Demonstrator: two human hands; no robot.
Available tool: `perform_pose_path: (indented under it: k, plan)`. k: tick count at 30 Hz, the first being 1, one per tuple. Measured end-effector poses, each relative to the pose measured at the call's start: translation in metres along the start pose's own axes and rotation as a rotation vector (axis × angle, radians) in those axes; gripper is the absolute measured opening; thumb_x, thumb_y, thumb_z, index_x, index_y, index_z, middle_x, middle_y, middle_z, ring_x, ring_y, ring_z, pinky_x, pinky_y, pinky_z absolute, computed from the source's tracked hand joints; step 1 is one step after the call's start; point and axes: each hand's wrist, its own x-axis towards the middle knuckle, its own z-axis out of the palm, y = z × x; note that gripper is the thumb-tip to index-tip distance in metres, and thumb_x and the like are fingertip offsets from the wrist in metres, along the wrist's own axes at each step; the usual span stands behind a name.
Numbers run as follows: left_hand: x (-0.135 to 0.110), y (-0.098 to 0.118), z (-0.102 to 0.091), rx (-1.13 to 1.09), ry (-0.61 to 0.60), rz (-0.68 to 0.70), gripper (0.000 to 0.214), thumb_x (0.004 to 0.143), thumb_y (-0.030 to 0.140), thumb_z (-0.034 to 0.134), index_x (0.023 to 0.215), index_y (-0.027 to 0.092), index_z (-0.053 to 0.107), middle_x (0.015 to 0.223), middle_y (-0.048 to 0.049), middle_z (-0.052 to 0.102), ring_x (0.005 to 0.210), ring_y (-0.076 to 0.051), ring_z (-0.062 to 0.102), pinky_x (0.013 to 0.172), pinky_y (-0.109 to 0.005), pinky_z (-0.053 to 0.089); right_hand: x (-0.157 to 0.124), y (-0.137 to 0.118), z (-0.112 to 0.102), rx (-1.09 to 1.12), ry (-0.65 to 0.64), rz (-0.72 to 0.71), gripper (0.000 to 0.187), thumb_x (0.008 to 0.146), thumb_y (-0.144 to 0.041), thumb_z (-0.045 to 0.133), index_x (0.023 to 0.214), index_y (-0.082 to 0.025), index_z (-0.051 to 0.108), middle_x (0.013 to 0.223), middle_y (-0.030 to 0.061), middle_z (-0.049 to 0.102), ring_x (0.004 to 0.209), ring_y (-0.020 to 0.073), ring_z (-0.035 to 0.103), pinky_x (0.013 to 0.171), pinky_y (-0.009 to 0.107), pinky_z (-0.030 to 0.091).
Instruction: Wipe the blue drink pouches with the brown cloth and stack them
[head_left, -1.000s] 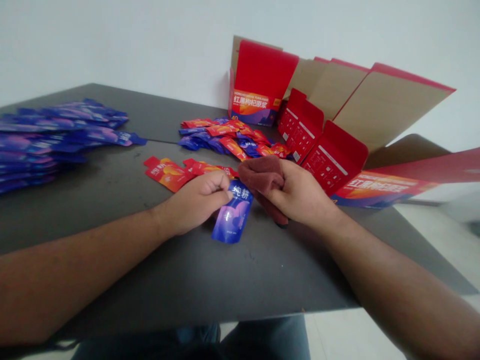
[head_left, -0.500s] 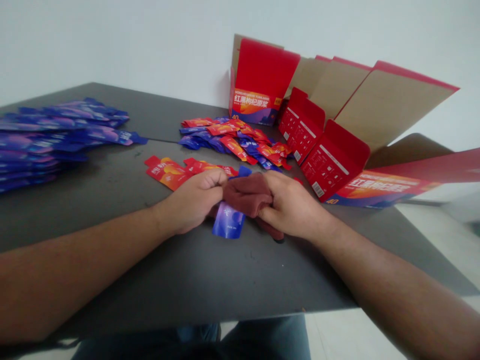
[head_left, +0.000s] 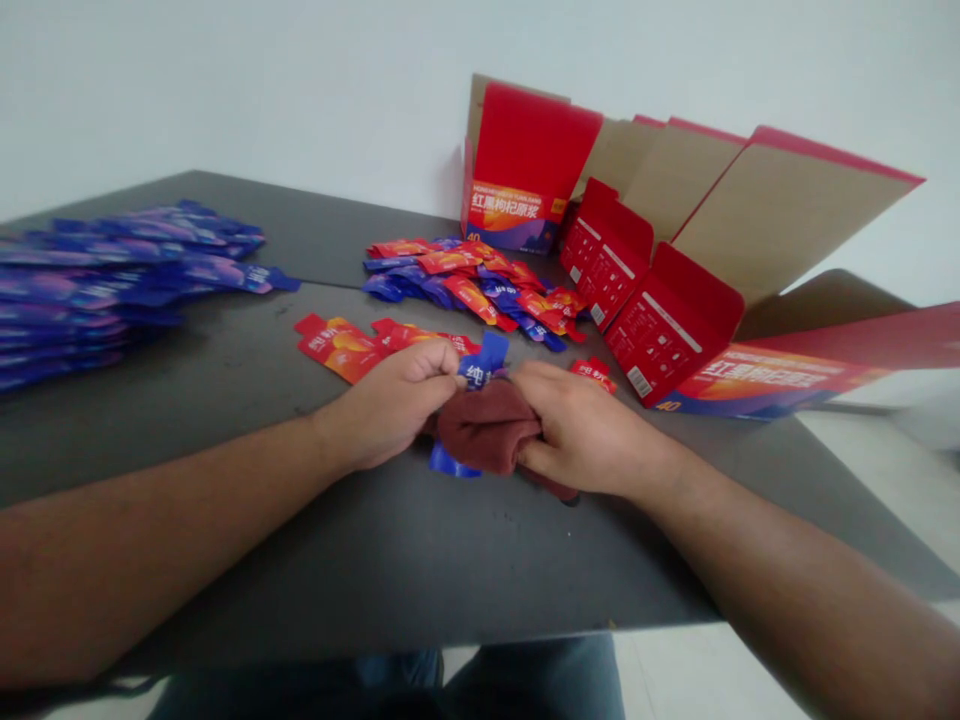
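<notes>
A blue sachet (head_left: pixel 475 374) with white lettering is in front of me, its top and bottom ends showing past a brown cloth (head_left: pixel 487 425). My left hand (head_left: pixel 409 400) is closed, thumb and fingers pinching the sachet's left edge. My right hand (head_left: pixel 585 425) is closed round the cloth, which lies bunched over the sachet's middle. Just beyond my hands lie an orange-red sachet (head_left: pixel 339 347) and a second red sachet (head_left: pixel 420 336), partly behind my left hand. Another red sachet (head_left: pixel 594 374) shows past my right hand.
A large stack of blue sachets (head_left: pixel 112 290) spreads over the left of the grey table (head_left: pixel 360 560). Red and blue sachets are heaped (head_left: pixel 472 280) at the centre back. Open red cartons (head_left: pixel 671 325) with raised flaps line the right, and one carton (head_left: pixel 517 175) stands behind the heap.
The cloth has moved down along the blue sachet. More of the sachet's lettered top now shows and less of its bottom. A red sachet beyond my right hand is more visible.
</notes>
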Motion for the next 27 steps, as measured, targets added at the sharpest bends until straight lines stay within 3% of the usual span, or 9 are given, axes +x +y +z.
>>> perform_pose_path:
  k: [6,12,17,23,27]
  plan:
    - [-0.0013,0.0009,0.0002,0.028,-0.032,-0.014,0.016,0.089,0.022,0.067,0.082,0.021,0.053,0.065,0.0048,0.054,0.051,-0.009,0.047,0.047,-0.020,0.039,0.0027,0.0046,-0.0045,-0.057,0.163,0.228,0.024,0.084,-0.020,0.064,0.108,-0.019,0.066,0.106,0.0091,0.071,0.098,0.0257,0.065,0.084,0.036,0.050]
    - [-0.0002,-0.0017,-0.0033,0.053,-0.042,-0.004,0.019,0.087,0.022,0.069,0.082,0.021,0.052,0.067,0.0050,0.053,0.054,-0.009,0.048,0.048,-0.020,0.038,0.0018,0.0056,-0.0034,-0.033,0.071,0.098,0.024,0.080,-0.020,0.066,0.103,-0.018,0.067,0.098,0.0073,0.070,0.092,0.0245,0.065,0.080,0.035,0.050]
    - [-0.0017,0.0001,-0.0025,0.127,-0.039,0.028,0.018,0.091,0.026,0.066,0.082,0.021,0.052,0.066,0.0055,0.052,0.052,-0.008,0.045,0.048,-0.020,0.036,0.0026,0.0077,-0.0051,-0.057,0.187,0.253,0.032,0.084,-0.023,0.064,0.116,-0.019,0.068,0.108,0.0079,0.072,0.096,0.0252,0.067,0.081,0.036,0.050]
    - [-0.0022,0.0035,-0.0006,0.128,-0.054,-0.002,0.020,0.089,0.028,0.069,0.081,0.020,0.053,0.064,0.0052,0.054,0.051,-0.009,0.047,0.047,-0.020,0.037,0.0023,0.0051,-0.0045,-0.039,0.071,0.107,0.017,0.080,-0.019,0.066,0.096,-0.018,0.065,0.095,0.0067,0.068,0.089,0.0236,0.064,0.076,0.034,0.049]
    - [-0.0025,0.0031,-0.0008,0.148,-0.044,0.024,0.018,0.090,0.027,0.068,0.081,0.020,0.053,0.066,0.0050,0.054,0.051,-0.008,0.047,0.047,-0.020,0.036,0.0035,0.0070,-0.0061,-0.059,0.180,0.229,0.027,0.084,-0.022,0.066,0.110,-0.018,0.067,0.103,0.0079,0.071,0.094,0.0249,0.066,0.081,0.036,0.050]
